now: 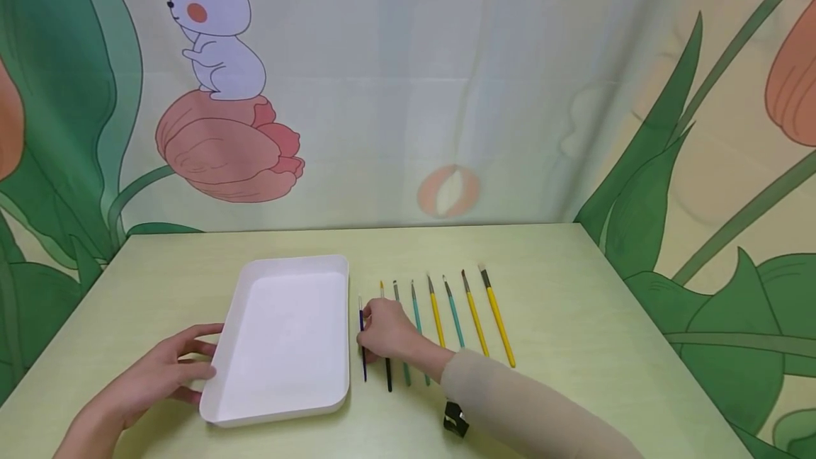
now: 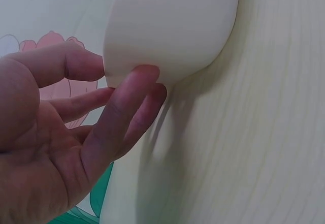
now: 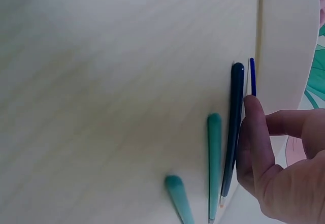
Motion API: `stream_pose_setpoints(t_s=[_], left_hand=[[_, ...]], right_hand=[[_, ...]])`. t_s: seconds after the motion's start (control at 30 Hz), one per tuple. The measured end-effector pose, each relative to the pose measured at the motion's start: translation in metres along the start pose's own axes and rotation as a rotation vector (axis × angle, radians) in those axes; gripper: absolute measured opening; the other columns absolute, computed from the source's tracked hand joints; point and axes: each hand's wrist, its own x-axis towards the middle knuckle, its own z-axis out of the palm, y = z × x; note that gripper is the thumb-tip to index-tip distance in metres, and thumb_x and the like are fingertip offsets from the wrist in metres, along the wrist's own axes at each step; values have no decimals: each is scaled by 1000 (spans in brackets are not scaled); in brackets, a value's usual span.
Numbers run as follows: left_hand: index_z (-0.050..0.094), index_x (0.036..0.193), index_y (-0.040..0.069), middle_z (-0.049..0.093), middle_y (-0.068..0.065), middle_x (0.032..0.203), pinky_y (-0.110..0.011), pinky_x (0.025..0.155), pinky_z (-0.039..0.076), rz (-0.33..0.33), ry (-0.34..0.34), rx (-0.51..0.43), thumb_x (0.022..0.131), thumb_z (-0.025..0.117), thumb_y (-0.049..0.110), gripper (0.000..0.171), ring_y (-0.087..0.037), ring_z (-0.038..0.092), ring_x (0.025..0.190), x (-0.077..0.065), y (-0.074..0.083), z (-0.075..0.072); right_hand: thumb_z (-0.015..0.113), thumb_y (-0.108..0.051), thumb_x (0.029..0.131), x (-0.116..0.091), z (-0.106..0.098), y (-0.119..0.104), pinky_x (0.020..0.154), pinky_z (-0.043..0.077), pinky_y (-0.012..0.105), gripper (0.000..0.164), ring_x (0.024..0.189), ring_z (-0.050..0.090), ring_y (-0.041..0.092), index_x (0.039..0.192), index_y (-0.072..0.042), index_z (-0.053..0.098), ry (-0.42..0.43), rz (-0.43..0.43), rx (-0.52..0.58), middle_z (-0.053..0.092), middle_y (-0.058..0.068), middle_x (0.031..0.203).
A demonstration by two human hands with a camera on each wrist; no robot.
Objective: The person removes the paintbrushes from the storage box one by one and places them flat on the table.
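My left hand point(image 1: 153, 374) touches the left side wall of a white rectangular tray point(image 1: 280, 416) with extended fingertips, as the left wrist view also shows. Just right of the tray, my right hand point(image 1: 387, 328) pinches a slim dark blue paintbrush point(image 1: 365, 368) between thumb and fingers. In the right wrist view the blue handle end sticks out past the fingertips. Close beside it lies a black-handled paintbrush point(image 1: 389, 377), partly hidden under the hand. Teal brushes point(image 1: 417, 314) and yellow brushes point(image 1: 499, 317) continue the row to the right, some partly covered by the hand and forearm.
A small black object point(image 1: 455, 419) lies on the light wooden table point(image 1: 561, 289), half covered by the right sleeve point(image 1: 510, 395). Behind the table hangs a printed curtain point(image 1: 357, 91) with a rabbit and flowers.
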Motion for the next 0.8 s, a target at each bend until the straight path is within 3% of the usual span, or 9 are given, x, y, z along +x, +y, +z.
stream_pose_setpoints(t_s=[0.13,0.23,0.37,0.47,0.67,0.8], left_hand=[[23,156,-7,45,-34,138,-46,75,61,-18,4,6,97,61,3,71,-33,62,104,0,3,1],[23,156,-7,45,-34,138,-45,75,61,-29,6,10,97,61,3,71,-33,62,104,-1,4,2],[23,156,-7,45,-34,137,-45,75,61,-27,5,11,97,61,3,71,-33,63,104,-2,4,1],[23,156,-7,46,-33,137,-45,75,61,-21,3,6,98,61,3,70,-33,63,103,-1,3,1],[24,157,-6,46,-32,137,-45,75,61,-24,4,7,98,63,5,71,-33,63,103,0,2,1],[25,157,-5,46,-30,137,-45,76,61,-35,6,9,98,64,8,72,-32,63,103,0,2,0]], right_hand=[[69,3,89,1,0,0,87,58,32,33,50,68,13,120,11,60,14,1,-75,67,1,67],[68,2,89,2,0,1,87,58,32,30,49,67,11,117,11,62,8,-1,-103,65,0,60],[67,3,89,4,1,1,63,57,25,6,46,64,10,94,5,64,4,-34,-152,62,-2,53],[69,1,90,4,2,0,52,51,24,7,46,63,11,90,3,62,7,-43,-175,62,-2,51],[71,-4,93,0,-2,-1,68,56,25,42,49,65,15,128,14,56,15,-44,-150,63,2,60],[72,-3,93,-4,-7,-4,61,55,23,48,52,67,15,135,13,53,34,-46,-91,60,2,76]])
